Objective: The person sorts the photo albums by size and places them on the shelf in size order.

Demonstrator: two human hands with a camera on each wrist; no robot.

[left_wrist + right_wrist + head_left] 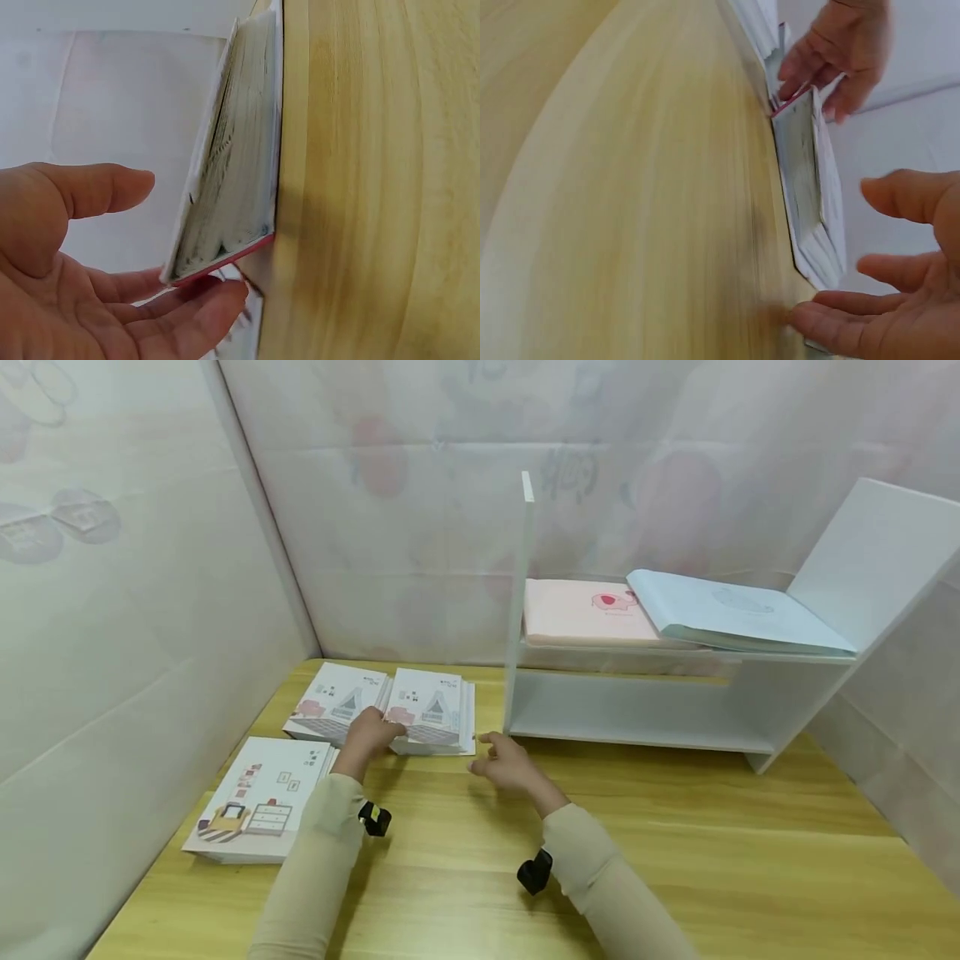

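A thick white book (429,700) with a printed tent and pink armchair lies flat on the wooden table, its cover slightly raised over the pages. My left hand (367,738) is at its left side; in the left wrist view the fingers (196,309) touch the lower spine corner while the thumb stays apart from the cover. Just off the book's near right corner is my right hand (512,768), fingers spread and holding nothing. A similar tent book (339,697) lies to the left, partly behind my left hand.
Nearer on the left lies a larger white book (258,797) with a drawn dresser. On the right stands a white shelf unit (637,706); a pink elephant book (573,610) and a light blue book (738,610) lie on its upper board. Printed curtains (420,527) hang behind.
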